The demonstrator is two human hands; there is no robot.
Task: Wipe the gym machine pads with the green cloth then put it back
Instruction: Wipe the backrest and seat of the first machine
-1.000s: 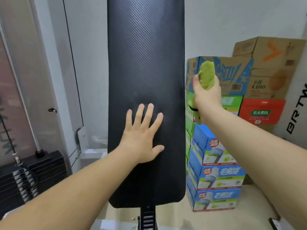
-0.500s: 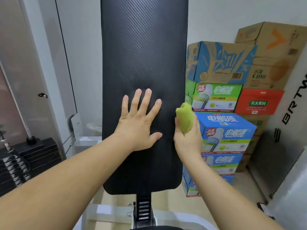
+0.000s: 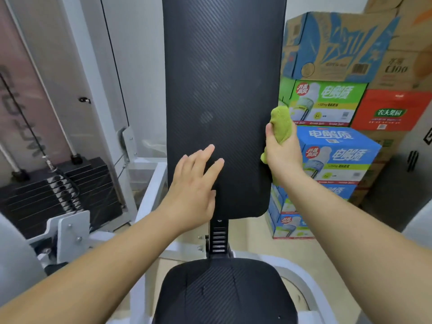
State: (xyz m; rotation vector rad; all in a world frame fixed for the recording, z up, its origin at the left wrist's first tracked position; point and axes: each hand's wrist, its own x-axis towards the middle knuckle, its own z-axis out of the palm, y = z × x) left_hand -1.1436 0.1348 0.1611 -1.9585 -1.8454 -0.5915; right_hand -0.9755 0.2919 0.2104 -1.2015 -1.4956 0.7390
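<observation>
Black textured seat pad (image 3: 224, 291) sat nearest, cut off at frame bottom. Left hand (image 3: 194, 183) was flat, fingers straight, holding nothing, low on the tall black back pad (image 3: 222, 90); contact unclear. Right hand (image 3: 280, 155) gripped the bunched green terry cloth (image 3: 281, 123) at that pad's right edge. Pad top was out of frame. Stacked printed cartons (image 3: 339, 155) behind were closed, contents hidden.

- You see the back pad (image 3: 222, 78) standing upright: long, black, with a fine woven texture and some faint dull marks.
- The seat pad (image 3: 224, 291), also black, lies flat below it.
- The green cloth (image 3: 281, 123) is bunched in your right hand (image 3: 282, 157), at the back pad's right edge, low down.
</observation>
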